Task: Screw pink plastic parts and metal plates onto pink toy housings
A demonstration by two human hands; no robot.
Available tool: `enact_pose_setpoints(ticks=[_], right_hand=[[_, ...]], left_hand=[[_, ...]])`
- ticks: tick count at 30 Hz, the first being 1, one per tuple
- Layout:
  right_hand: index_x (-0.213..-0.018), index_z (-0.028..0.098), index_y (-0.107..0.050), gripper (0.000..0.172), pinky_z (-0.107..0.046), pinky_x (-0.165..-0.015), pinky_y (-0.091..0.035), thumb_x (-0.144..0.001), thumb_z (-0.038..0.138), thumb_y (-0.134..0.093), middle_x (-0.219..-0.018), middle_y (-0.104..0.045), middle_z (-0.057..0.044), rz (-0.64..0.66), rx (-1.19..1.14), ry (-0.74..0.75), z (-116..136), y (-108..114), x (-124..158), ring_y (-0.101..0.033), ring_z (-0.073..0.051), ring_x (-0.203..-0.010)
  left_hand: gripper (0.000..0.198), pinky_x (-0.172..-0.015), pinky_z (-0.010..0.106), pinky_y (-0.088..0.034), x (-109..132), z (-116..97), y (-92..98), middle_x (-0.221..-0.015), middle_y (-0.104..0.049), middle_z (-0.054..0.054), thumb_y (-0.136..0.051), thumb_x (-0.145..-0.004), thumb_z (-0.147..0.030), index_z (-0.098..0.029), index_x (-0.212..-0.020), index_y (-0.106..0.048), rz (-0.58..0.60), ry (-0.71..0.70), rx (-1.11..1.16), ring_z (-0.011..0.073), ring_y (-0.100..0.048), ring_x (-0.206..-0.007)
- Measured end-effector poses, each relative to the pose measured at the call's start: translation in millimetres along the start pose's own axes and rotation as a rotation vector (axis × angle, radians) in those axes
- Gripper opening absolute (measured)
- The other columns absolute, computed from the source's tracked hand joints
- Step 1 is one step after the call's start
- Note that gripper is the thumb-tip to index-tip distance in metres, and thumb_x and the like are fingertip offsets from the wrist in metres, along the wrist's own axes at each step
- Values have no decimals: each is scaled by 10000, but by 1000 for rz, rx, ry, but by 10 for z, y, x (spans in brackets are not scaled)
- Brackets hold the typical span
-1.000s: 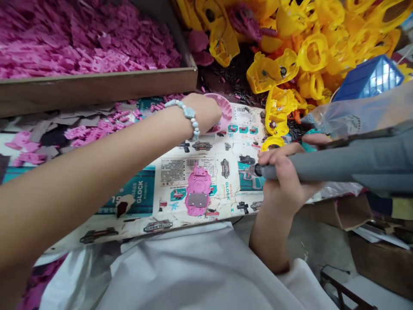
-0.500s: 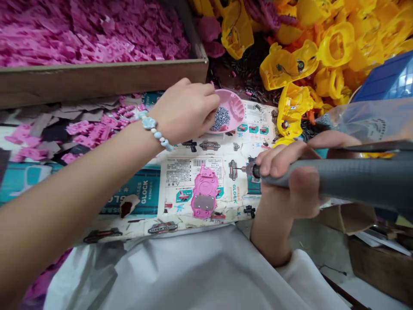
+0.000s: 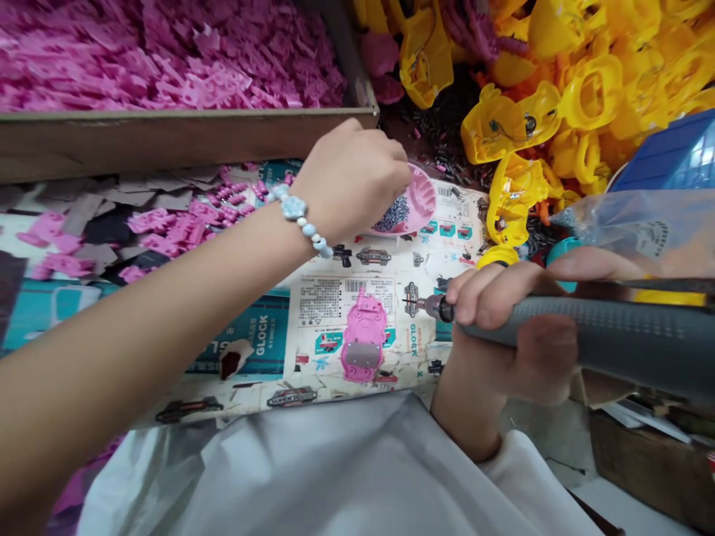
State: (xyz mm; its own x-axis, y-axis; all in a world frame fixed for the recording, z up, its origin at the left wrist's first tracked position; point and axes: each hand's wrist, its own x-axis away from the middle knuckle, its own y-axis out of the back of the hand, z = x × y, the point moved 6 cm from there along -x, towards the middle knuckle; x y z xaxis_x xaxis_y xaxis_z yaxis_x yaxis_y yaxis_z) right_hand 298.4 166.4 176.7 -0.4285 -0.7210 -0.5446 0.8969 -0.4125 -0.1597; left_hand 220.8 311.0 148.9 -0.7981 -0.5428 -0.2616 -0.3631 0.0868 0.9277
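Note:
My left hand, with a beaded bracelet at the wrist, is over the left part of a pink bowl-shaped shell. Its fingers curl down beside a heap of small metal screws; the fingertips are hidden, so what they pinch does not show. My right hand is wrapped round a grey electric screwdriver, whose thin bit points left above the table. Below the shell, a pink plastic housing lies flat with a grey metal plate on it. Neither hand touches this housing.
A cardboard box full of pink parts borders the back left. Loose pink pieces and grey plates lie before it. Yellow shells with wires pile up at the back right, near a clear plastic bag and a blue bin.
My left hand has shifted a little to the right and up over the shell. The screwdriver has come slightly left and lower. The whole view has slid a bit; the pink housing stays put.

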Motion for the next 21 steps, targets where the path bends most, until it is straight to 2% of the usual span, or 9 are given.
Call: enact_pose_setpoints(ticks=[4, 7, 10, 12, 17, 21], right_hand=[[-955, 160, -483, 173, -305, -485, -438, -815, 184, -582, -551, -433, 44, -23, 25, 49, 39, 46, -19, -451, -123, -459], [-949, 153, -508, 163, -285, -448, -423, -807, 167, -587, -528, -409, 52, -34, 5, 128, 89, 52, -26, -427, -110, -425], [-957, 154, -496, 181, -289, -488, -450, -805, 155, -595, -558, -444, 43, -49, 20, 67, 87, 38, -30, -431, -102, -458], [-969, 158, -482, 202, -305, -508, -466, -801, 152, -595, -575, -471, 39, -13, 27, 49, 98, 3, -29, -454, -109, -473], [-959, 165, -493, 191, -310, -505, -473, -805, 177, -605, -548, -457, 52, -1, 31, 64, 101, -13, -9, -494, -121, -477], [-937, 162, -493, 163, -297, -497, -474, -807, 157, -591, -558, -452, 49, -70, 43, 49, 169, 63, 6, -485, -109, -478]], left_hand=[[314, -872, 404, -413, 62, 41, 14, -1092, -659, 65, -404, -924, -206, -137, -898, -709, -106, -23, -15, 247, -597, -1051], [254, -849, 376, -420, 187, 47, 37, -1091, -662, 53, -477, -906, -264, -147, -897, -702, -176, -23, 79, 227, -602, -1015], [159, -821, 359, -425, 233, 63, 7, -1022, -676, 44, -576, -858, -272, -157, -850, -685, -173, 24, 157, 213, -610, -971], [117, -814, 364, -427, 209, 94, -27, -1006, -680, 41, -613, -835, -259, -169, -831, -687, -176, 60, 172, 217, -606, -959], [185, -857, 420, -430, 144, 151, -55, -1086, -671, 35, -555, -889, -262, -214, -904, -733, -184, 76, 151, 249, -574, -1026], [177, -854, 389, -436, 385, -28, 23, -1031, -667, 54, -573, -886, -270, -156, -829, -697, -189, -15, 207, 231, -576, -989]])
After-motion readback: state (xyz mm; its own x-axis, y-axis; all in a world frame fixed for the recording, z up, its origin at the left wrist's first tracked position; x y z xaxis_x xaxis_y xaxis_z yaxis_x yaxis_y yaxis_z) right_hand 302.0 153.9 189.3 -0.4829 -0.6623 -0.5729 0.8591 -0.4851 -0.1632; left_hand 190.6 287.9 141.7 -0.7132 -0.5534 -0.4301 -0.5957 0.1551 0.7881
